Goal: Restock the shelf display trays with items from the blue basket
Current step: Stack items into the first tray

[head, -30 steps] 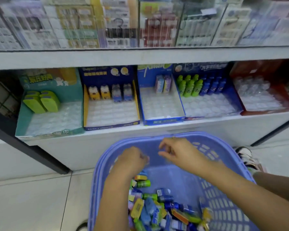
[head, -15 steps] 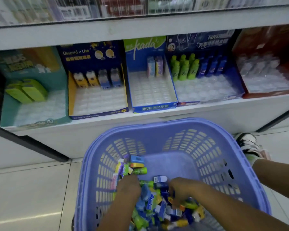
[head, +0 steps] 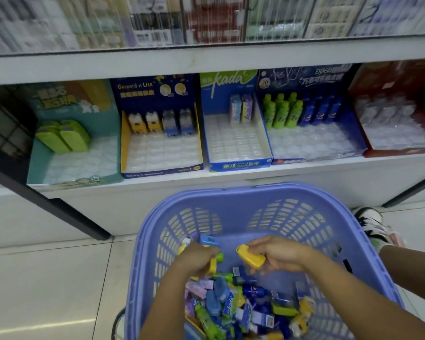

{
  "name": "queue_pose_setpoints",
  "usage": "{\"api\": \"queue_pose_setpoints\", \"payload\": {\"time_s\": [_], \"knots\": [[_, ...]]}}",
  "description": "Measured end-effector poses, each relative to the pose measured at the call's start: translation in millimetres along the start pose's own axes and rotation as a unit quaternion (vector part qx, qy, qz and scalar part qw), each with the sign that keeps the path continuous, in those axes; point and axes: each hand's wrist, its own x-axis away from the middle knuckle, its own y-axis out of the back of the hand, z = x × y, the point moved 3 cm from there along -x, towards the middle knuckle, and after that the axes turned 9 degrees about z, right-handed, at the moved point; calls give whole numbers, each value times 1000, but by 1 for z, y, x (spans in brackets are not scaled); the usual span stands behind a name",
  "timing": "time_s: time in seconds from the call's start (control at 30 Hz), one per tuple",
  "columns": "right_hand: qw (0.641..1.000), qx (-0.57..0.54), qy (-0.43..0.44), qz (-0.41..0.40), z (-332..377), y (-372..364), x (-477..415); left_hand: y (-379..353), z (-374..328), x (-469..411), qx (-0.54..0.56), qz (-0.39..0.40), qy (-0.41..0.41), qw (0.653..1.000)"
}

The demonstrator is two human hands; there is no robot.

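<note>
Shelf (head: pixel 231 176) above the blue basket (head: pixel 255 190); my right hand (head: pixel 280 256) pinches a yellow item (head: pixel 250 260), my left hand (head: pixel 196 262) grips another; the yellow-walled tray (head: pixel 124 143) lies ahead-left, nearer my left.

- The basket (head: pixel 255 192) sits on the floor (head: pixel 47 278), in front of the shelf (head: pixel 231 176).
- Five trays (head: pixel 239 165) stand side by side on the shelf.
- Their few things stand at the back; the far right tray is perhaps the same.
- A pile of small things (head: pixel 243 305) lies in the basket's near part.
- A shoe (head: pixel 373 224) is right of the basket.
</note>
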Motion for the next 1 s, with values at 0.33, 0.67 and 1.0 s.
{"api": "queue_pose_setpoints", "payload": {"time_s": [0.33,0.67,1.0], "knots": [[950,141,270,-62,130,-53,57,63,-83,95,236,59,-240,940],[802,280,453,-270,252,-108,56,120,-78,130,377,-167,-339,846],[738,407,487,-229,323,-190,-34,158,-61,139,529,-202,-384,730]]}}
